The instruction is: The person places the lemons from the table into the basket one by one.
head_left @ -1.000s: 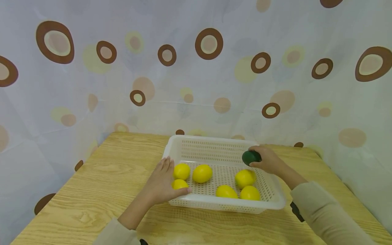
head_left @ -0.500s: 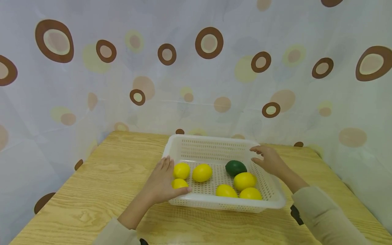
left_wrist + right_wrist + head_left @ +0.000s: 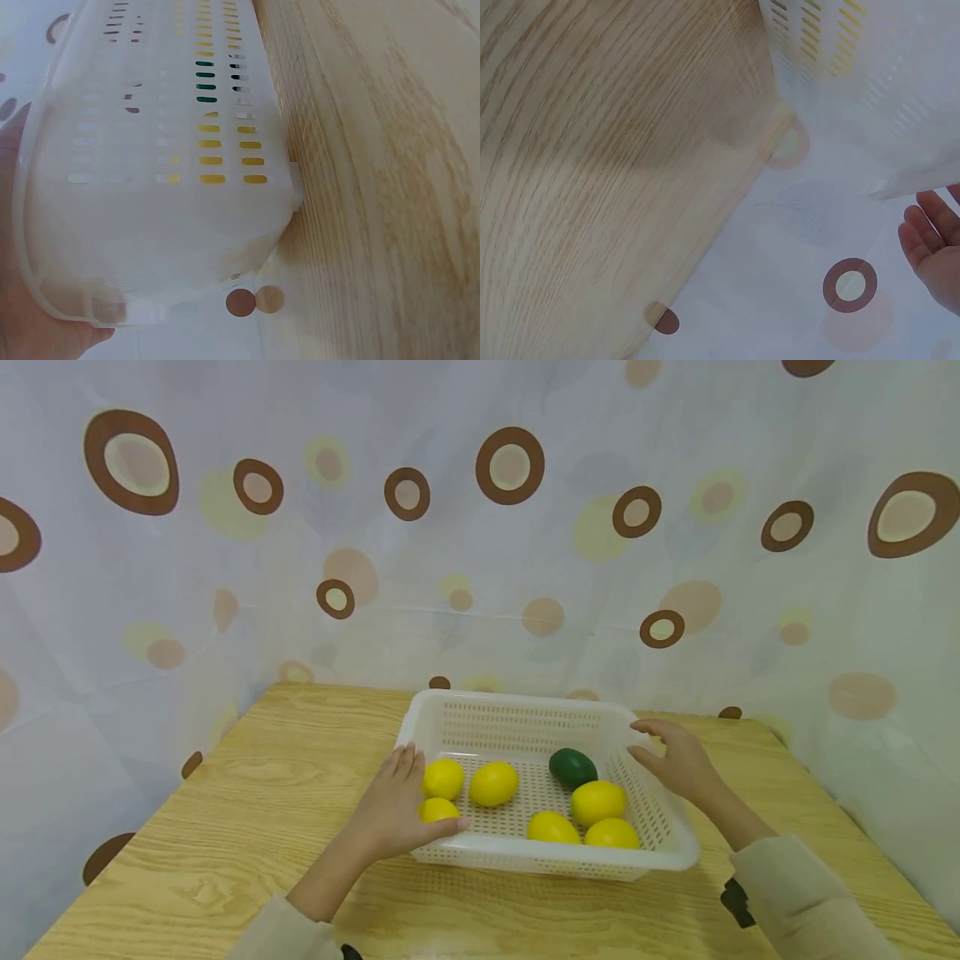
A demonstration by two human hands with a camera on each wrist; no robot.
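A white slotted plastic basket stands on the table. My left hand rests over its near left corner, fingers straight along the left side and thumb lying on the front rim. Inside are several yellow lemons, grouped at the left and at the right front. One dark green oval fruit lies near the back right, beside a lemon. My right hand holds nothing, its fingers loosely extended over the basket's back right corner. In the right wrist view, its fingertips appear just below the rim.
The basket sits on a wood-grain table, which extends to its left, front and right. A white curtain with brown ring patterns hangs behind and at both sides. Dark wrist straps show at the sleeves.
My right hand has let go of the dark green fruit, which dropped into the basket. The hand then moved right, to the rim. My left hand has stayed in place.
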